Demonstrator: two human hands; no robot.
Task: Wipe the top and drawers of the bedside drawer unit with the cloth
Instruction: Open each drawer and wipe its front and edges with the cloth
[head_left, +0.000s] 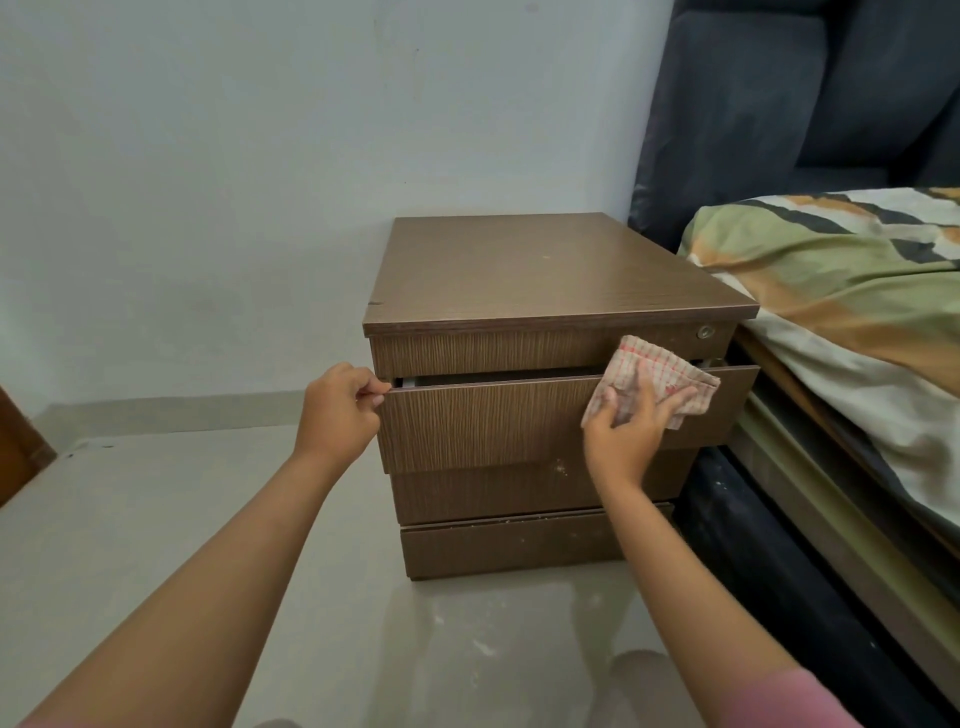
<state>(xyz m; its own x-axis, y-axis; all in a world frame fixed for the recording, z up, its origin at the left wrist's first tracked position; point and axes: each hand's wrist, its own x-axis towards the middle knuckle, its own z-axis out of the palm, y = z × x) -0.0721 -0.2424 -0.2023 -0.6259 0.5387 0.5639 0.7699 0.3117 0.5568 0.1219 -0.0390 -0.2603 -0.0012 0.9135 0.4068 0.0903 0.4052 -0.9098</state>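
The brown wooden bedside drawer unit (550, 270) stands against the wall beside the bed. Its second drawer (483, 421) is pulled out a little, leaving a dark gap along its top. My left hand (340, 410) pinches the top left corner of that drawer front. My right hand (631, 423) presses a pink checked cloth (660, 374) flat against the right part of the same drawer front, fingers spread over the cloth. Two lower drawers (519, 540) are closed, with pale dust specks on them.
A bed (852, 332) with a green, orange and white patterned sheet lies close on the right, with a dark headboard (779, 104) behind. A small lock (704, 331) sits on the top drawer. The pale floor (156, 493) spreads left and in front. A wooden edge (21, 447) shows far left.
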